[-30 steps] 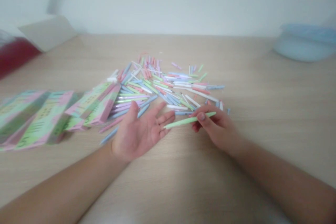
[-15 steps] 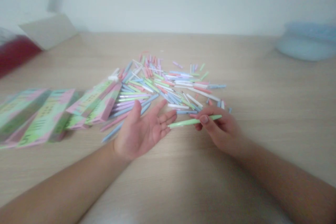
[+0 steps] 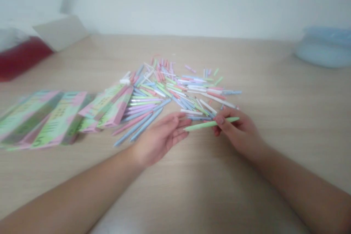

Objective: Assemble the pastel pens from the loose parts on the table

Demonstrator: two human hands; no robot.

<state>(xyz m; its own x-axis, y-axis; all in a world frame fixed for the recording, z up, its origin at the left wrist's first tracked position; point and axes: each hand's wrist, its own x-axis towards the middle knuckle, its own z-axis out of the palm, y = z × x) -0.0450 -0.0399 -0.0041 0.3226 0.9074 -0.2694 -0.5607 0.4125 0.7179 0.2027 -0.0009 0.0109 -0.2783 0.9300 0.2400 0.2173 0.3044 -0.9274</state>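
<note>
A light green pen (image 3: 201,125) is pinched between the thumb and fingers of my right hand (image 3: 237,129), its tapered end pointing left. My left hand (image 3: 161,137) is half turned with its fingers stretched toward that tip; whether they touch it I cannot tell. Beyond both hands spreads a loose pile of pens and pen parts (image 3: 175,87) in blue, green, pink, purple and white. Left of the pile, several whole pens (image 3: 142,113) lie side by side near my left hand.
Several pink and green printed boxes (image 3: 59,120) lie on the wooden table (image 3: 175,190) at the left. Behind them are a red object (image 3: 24,58) and a pale open flap (image 3: 61,33). A light blue bundle (image 3: 323,47) sits at the far right, near the wall.
My left hand has turned from palm up to more sideways, its thumb coming down toward the fingers. My right hand still holds the green pen. The whole view has shifted slightly.
</note>
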